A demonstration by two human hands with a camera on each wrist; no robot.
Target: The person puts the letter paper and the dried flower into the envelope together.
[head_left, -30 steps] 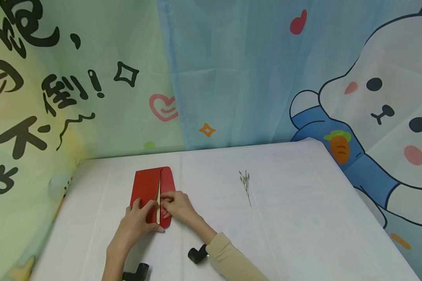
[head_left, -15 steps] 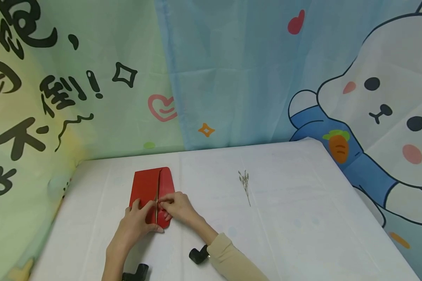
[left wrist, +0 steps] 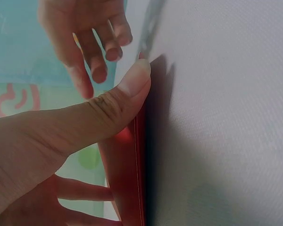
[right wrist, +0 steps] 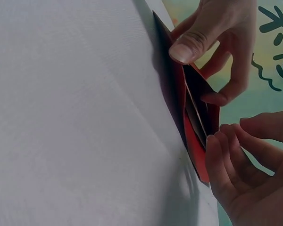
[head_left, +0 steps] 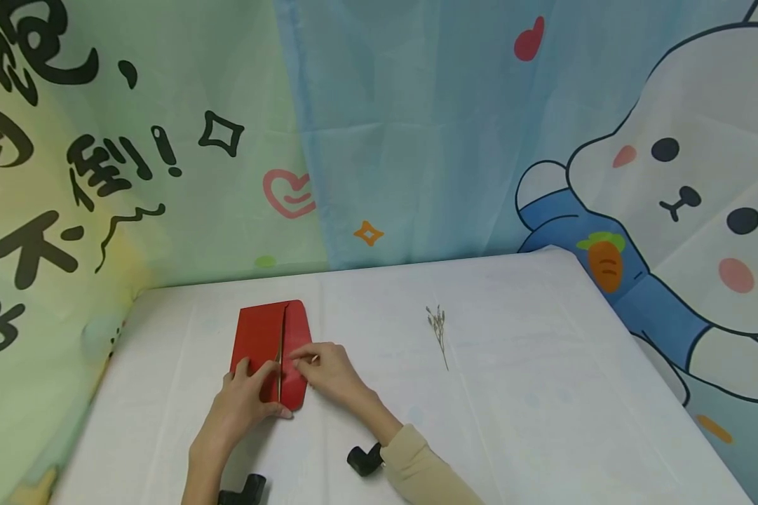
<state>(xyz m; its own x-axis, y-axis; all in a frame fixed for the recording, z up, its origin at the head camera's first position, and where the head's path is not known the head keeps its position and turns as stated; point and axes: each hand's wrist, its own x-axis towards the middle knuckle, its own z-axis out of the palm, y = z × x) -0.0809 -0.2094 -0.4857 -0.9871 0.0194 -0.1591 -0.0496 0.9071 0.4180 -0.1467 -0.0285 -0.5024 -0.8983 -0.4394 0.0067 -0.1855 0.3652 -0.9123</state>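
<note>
In the lower left of the head view, a red envelope (head_left: 259, 333) lies on the white tabletop (head_left: 530, 393), its flap (head_left: 298, 330) spread toward frame right and its mouth slightly parted. The left hand (head_left: 242, 400) holds the envelope's near end, thumb at the bottom edge and fingers bent over the body. The right hand (head_left: 334, 372), fingers loosely bent and apart from the thumb, is at the flap; whether it touches is unclear. A dried sprig (head_left: 438, 330) lies right of centre
</note>
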